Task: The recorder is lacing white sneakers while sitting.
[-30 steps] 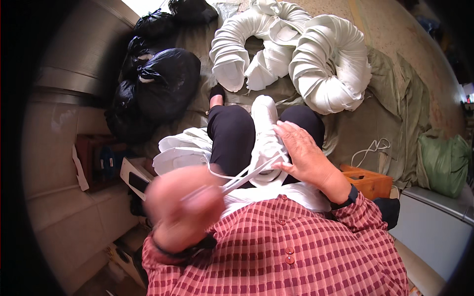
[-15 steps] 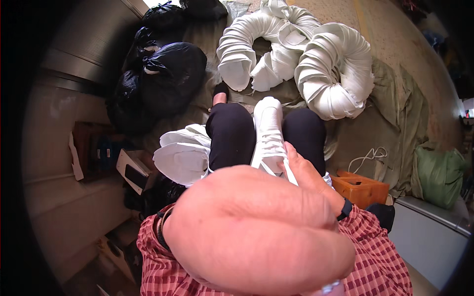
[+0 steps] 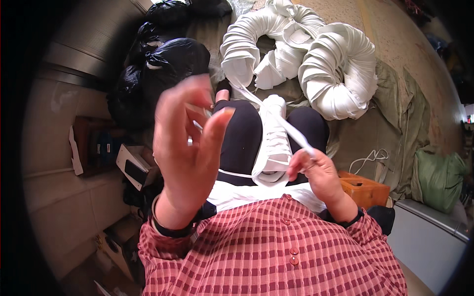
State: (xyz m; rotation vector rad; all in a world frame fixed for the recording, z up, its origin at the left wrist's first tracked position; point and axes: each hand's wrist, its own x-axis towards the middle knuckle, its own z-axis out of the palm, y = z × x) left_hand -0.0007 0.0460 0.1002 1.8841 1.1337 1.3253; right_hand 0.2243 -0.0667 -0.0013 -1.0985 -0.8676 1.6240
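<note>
A white lace-up shoe [image 3: 274,135] is held between my knees, toe pointing away, its laces crossing the tongue. My right hand [image 3: 318,180] is closed on a white shoelace [image 3: 291,129], pinched at the fingertips. This lace stretches up and left across the shoe's toe. My left hand [image 3: 185,143] is raised above my left thigh, apart from the shoe. Its thumb and index finger are spread, while the other fingers curl and blur. Small bright bits show among them, too smeared to make out. Another strand of lace runs from the shoe's opening leftward behind this hand.
Curved stacks of white shoe uppers [image 3: 340,74] lie ahead on a green cloth [image 3: 395,118]. Black plastic bags [image 3: 177,64] stand at the far left. To my right are a wooden stool [image 3: 363,190], a green sack [image 3: 439,172] and a grey box [image 3: 429,241].
My left hand has swung from close before the camera to the left. My right hand has drawn back from the shoe with the lace, which now stretches over the toe.
</note>
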